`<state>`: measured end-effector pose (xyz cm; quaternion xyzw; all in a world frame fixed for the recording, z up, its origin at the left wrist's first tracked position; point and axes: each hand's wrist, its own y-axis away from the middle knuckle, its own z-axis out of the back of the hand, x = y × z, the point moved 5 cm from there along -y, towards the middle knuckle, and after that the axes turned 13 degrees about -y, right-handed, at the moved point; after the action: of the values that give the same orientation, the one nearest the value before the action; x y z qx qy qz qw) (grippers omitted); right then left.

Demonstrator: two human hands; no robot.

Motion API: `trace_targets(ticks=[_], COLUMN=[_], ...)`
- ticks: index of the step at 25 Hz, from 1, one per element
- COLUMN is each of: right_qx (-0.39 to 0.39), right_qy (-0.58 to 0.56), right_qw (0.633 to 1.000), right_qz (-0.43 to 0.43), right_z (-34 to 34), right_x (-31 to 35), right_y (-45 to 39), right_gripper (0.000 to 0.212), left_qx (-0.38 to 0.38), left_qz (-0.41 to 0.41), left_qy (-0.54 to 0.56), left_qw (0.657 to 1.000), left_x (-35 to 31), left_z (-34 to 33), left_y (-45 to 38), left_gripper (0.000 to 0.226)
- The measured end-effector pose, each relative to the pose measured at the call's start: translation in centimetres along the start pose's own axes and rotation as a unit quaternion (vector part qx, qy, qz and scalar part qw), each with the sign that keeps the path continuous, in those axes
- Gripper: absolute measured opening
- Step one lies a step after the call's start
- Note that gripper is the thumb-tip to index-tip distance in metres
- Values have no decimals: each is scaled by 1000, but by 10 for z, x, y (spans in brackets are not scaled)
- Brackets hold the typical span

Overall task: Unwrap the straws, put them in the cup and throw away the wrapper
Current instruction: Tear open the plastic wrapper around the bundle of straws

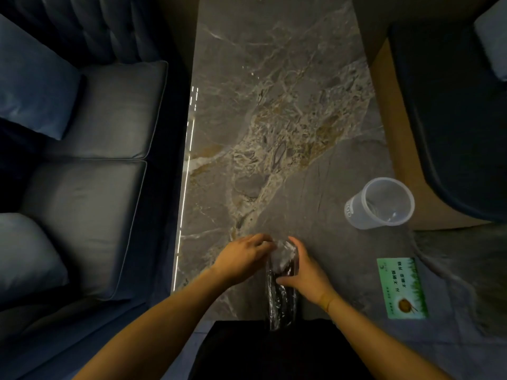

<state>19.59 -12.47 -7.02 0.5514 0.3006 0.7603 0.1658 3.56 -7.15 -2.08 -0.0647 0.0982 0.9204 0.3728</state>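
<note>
Step in hand: seemingly opening the wrapper (282, 252) at its far end; pull the film apart there and keep the bundle steady so nothing spills.
Left hand (244, 256): pinches the wrapper's crumpled far end.
Right hand (307, 274): grasps the straws (282, 297) mid-length, through the film.
Straws: dark, inside the wrapper, between both hands at the worktop's (274, 105) near edge.
Cup (381, 204): upright, strawless, far right of the hands.
</note>
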Motion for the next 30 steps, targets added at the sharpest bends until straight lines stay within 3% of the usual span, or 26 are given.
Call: trace_targets(ticks=[4, 8, 12, 14, 18, 22, 25, 30], right_qx=[-38, -79, -90, -65, -52, -88, -131, -142], right_qy=[90, 165, 229, 263, 245, 269, 325, 317], right_qw=[995, 983, 967, 959, 965, 958, 937, 936], right_qz=[24, 30, 62, 82, 77, 39, -2, -55], right_z=[3, 4, -1, -4, -6, -9, -13, -19], right_x=[-2, 3, 12, 14, 15, 29, 43, 49], right_y=[5, 9, 12, 11, 8, 1, -6, -10], right_gripper=[111, 111, 96, 81, 67, 74, 74, 63], left_qx=[-40, -21, 0, 0, -45, -75, -67, -5], left_qz=[112, 264, 357, 345, 217, 237, 144, 78], left_qy=[94, 239, 255, 211, 138, 109, 50, 4], left_qw=[988, 934, 898, 914, 965, 962, 986, 997], left_x=[14, 41, 52, 49, 33, 32, 22, 22], left_z=[16, 9, -15, -21, -25, -24, -23, -30], left_y=[-22, -46, -50, -47, -33, -13, -11, -10], left_gripper=[19, 14, 33, 38, 35, 48, 26, 41])
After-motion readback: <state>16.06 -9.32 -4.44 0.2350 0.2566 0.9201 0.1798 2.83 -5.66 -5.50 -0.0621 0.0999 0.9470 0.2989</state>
